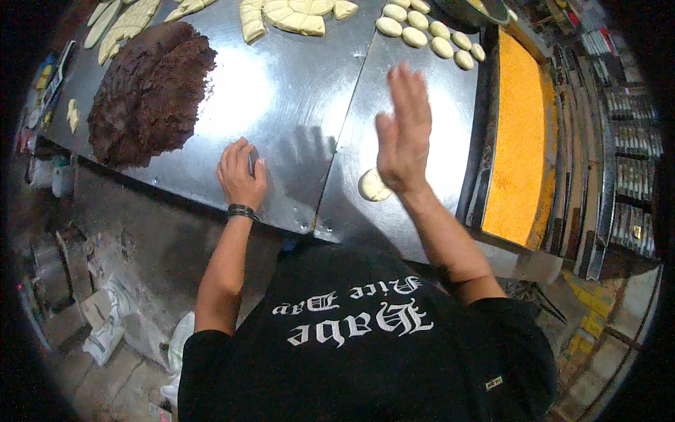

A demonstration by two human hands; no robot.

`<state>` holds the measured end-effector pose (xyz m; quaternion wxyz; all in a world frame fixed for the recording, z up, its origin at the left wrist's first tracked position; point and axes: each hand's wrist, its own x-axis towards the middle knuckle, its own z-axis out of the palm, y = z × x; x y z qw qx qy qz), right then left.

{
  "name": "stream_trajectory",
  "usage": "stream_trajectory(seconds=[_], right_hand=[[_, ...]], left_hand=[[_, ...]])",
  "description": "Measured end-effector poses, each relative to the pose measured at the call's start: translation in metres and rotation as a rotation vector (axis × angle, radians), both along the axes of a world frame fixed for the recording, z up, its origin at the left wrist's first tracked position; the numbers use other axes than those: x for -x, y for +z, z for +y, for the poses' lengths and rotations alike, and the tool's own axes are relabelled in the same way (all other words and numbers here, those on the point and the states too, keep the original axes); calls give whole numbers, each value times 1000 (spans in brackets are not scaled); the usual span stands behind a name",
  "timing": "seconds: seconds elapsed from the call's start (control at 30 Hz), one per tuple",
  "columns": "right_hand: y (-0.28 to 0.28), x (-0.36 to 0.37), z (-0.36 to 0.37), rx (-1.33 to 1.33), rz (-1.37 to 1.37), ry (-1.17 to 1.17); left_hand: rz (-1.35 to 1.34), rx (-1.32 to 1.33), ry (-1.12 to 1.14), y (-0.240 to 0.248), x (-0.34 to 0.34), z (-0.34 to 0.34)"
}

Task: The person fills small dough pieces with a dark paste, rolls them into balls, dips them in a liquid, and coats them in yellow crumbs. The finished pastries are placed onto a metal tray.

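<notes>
My left hand (pixel 241 176) rests on the metal tabletop near its front edge, thumb apart from the loosely bent fingers; a dark patch in the gap could be shadow. My right hand (pixel 406 137) is over the right part of the table, slightly blurred, with fingers stretched out and nothing in it. Beside its wrist lies a round, flattened pale dough piece (pixel 373 186), partly covered by the hand. Left of my left hand sits a big mound of dark brown, crumbly paste (pixel 151 95). Several smooth oval dough pieces (pixel 415 37) stand in rows at the far right.
Cut slabs of pale dough (pixel 299 15) lie along the far side. A small dough scrap (pixel 73 116) is near the left edge. To the right are a tray of orange-yellow crumbs (pixel 519 141), a bowl rim (pixel 492 13) and stacked trays (pixel 594 155). White sacks (pixel 112 320) lie on the floor.
</notes>
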<state>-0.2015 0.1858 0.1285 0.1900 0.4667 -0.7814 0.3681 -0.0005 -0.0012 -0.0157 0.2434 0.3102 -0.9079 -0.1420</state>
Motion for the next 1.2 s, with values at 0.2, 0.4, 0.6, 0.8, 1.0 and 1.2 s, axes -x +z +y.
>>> stream_trajectory(seconds=[0.2,0.4,0.6,0.8,1.0,1.2], right_hand=[[-116,-21,21,-586,-232,-178],[-59,-15,70,-807,-488,151],[5,50,68,-1017,-632,329],[119,178,39,-18,23,0],[104,265,-40,586,618,-204],[-79,327,-122,-489,175,-170]], left_hand=[[76,-88,-70,-2,-9,-1],[44,-158,-67,3,0,-10],[47,-100,-117,9,61,-20],[14,40,-79,10,55,-23],[-61,41,-37,13,58,-21],[-65,-14,-73,19,67,-19]])
